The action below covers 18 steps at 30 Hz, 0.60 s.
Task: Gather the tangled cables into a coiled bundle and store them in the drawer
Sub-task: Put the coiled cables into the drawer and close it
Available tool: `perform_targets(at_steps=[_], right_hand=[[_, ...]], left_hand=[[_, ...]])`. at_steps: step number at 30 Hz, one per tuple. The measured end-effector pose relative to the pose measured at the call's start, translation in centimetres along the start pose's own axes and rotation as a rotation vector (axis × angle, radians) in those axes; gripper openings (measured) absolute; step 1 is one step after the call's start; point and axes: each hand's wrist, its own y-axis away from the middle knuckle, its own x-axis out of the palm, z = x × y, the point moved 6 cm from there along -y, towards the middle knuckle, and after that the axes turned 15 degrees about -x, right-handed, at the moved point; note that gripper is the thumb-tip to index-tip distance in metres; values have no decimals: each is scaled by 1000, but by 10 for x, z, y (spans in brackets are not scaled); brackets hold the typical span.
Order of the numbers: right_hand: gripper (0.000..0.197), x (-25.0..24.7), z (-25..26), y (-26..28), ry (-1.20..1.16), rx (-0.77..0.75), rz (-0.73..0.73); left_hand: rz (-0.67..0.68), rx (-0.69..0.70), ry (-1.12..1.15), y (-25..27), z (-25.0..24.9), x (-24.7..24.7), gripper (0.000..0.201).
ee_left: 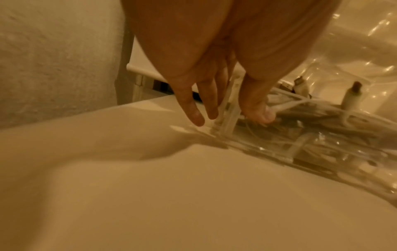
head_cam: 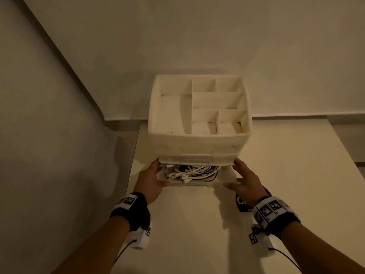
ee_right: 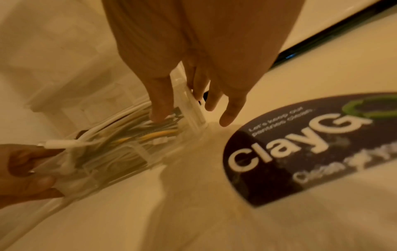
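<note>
A white plastic organizer (head_cam: 197,143) stands on the table, its bottom clear drawer (head_cam: 227,171) pulled partway out. The bundle of white, yellow and dark cables (head_cam: 193,172) lies inside the drawer; connector ends stick up (ee_left: 352,91). My left hand (head_cam: 156,175) grips the drawer's left front corner, thumb inside by the cables (ee_left: 322,118), fingers down the outside. My right hand (head_cam: 243,177) pinches the right wall; in the right wrist view its thumb (ee_right: 159,112) lies on the cables (ee_right: 133,135) and its fingers (ee_right: 227,117) hang outside.
The organizer's top tray (head_cam: 173,115) has several bare compartments. A dark round ClayGo sticker (ee_right: 300,144) is on the white table (head_cam: 197,224) under my right wrist. A wall runs close along the left (head_cam: 49,135) and another behind (head_cam: 197,46).
</note>
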Motion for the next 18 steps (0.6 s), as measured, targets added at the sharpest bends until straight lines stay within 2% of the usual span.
perform_targets(at_steps=[4, 8, 11, 14, 18], right_hand=[[82, 7, -4, 2, -63, 22, -103], [87, 16, -1, 3, -119, 21, -69], [87, 20, 8, 1, -150, 1, -109], [87, 25, 14, -2, -181, -16, -160], [86, 29, 15, -4, -219, -14, -175]], left_hand=[[-30, -59, 180, 3, 7, 7, 79], [91, -34, 191, 7, 1, 9, 94], [142, 42, 316, 15, -20, 16, 106], [56, 79, 424, 16, -34, 27, 106], [-123, 7, 429, 10, -26, 35, 111]])
